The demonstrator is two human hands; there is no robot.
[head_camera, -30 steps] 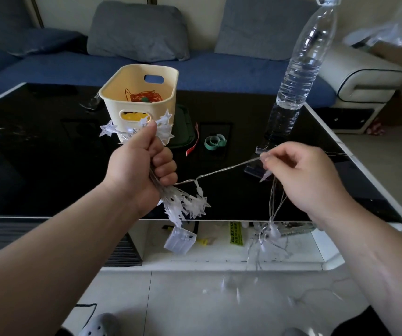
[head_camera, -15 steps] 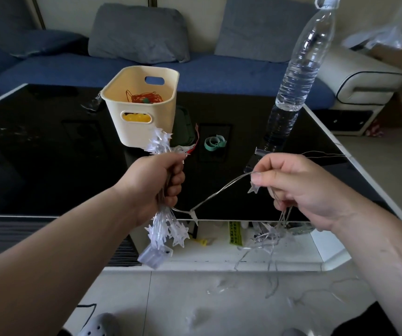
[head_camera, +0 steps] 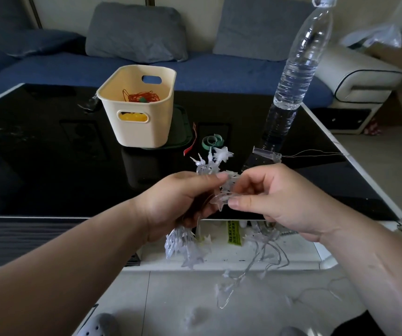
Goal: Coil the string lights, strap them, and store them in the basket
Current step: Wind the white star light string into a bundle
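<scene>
Now right grip, a second ago out at 3 o'clock with strand stretched taut, sits against left grip at centre, so another loop joins coil. Left grip closed round star string lights; stars poke out at 12 and 6 o'clock. Right grip pinches one star between thumb and forefinger. Loose tail hangs at 5 o'clock toward floor: coiling unfinished. Green strap untouched on desk; basket at 11 o'clock. Forearms converge from 7 and 4 o'clock.
</scene>
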